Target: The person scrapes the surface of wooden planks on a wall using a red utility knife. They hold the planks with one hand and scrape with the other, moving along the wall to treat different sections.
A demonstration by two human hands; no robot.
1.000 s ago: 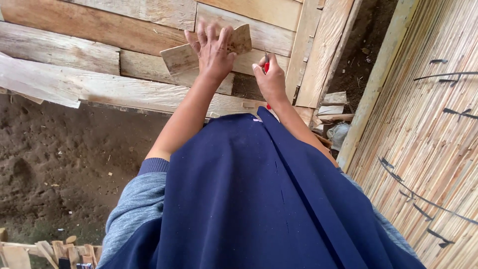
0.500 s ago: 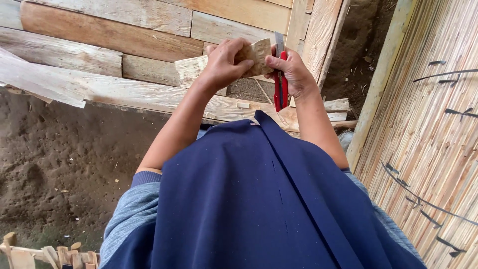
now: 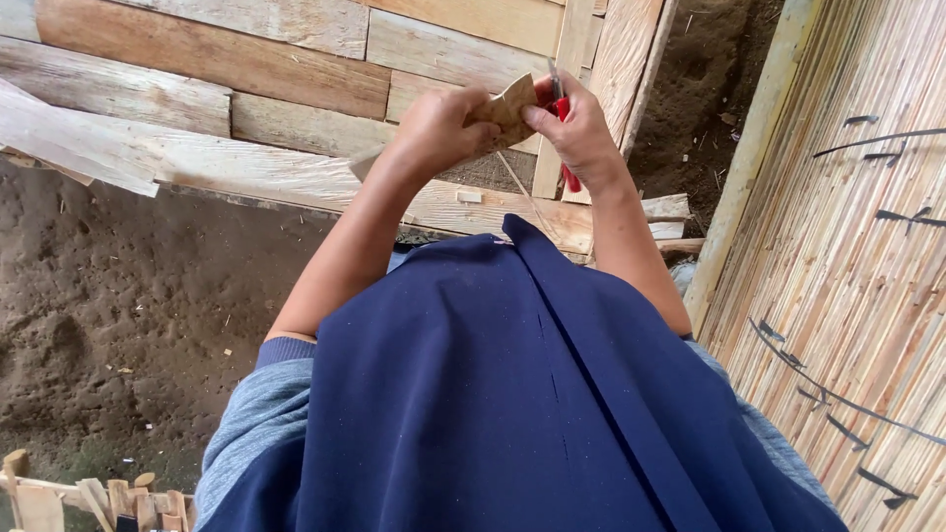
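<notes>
My left hand (image 3: pixel 440 131) grips a small flat piece of wood (image 3: pixel 511 101), held up in front of me. My right hand (image 3: pixel 581 133) is closed on a red-handled tool (image 3: pixel 567 138) with a thin metal end, and its thumb presses on the right edge of the wood piece. The tool's metal tip pokes up just above the wood. Both hands meet over the plank stack. A dark blue cloth (image 3: pixel 532 394) covers my lap below the forearms.
Rough wooden planks (image 3: pixel 246 108) are stacked across the top. Bare dark soil (image 3: pixel 108 305) lies at the left. A wall of split bamboo slats (image 3: pixel 847 266) runs down the right side. Small wood offcuts (image 3: pixel 89 498) sit at the bottom left.
My left hand has gone from flat on the wood piece to gripping it, and both hands have drawn together and closer to me. The view has shifted slightly.
</notes>
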